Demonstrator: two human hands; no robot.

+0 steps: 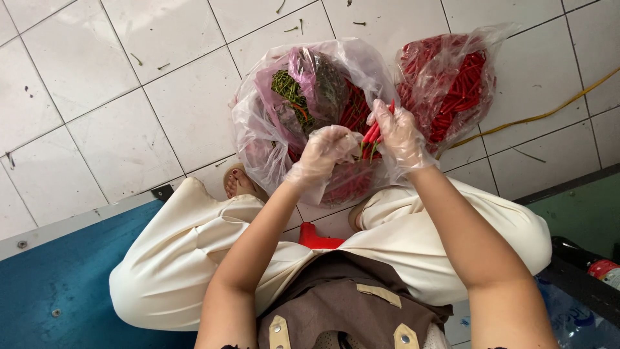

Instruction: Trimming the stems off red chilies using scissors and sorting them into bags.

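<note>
Both my hands wear thin clear plastic gloves. My right hand grips a small bunch of red chili peppers by their lower ends. My left hand is closed right beside them, its fingers pinching at the bunch's stem end. Under my hands a clear plastic bag lies open on the tiled floor, holding red chilies and a heap of green stems. A second clear bag, packed with red chilies, sits to its right.
I sit low with cream trousers and a brown apron; a red stool shows between my knees. A yellow cord crosses the white tiles at right. Loose green stems dot the floor. A blue surface lies at lower left.
</note>
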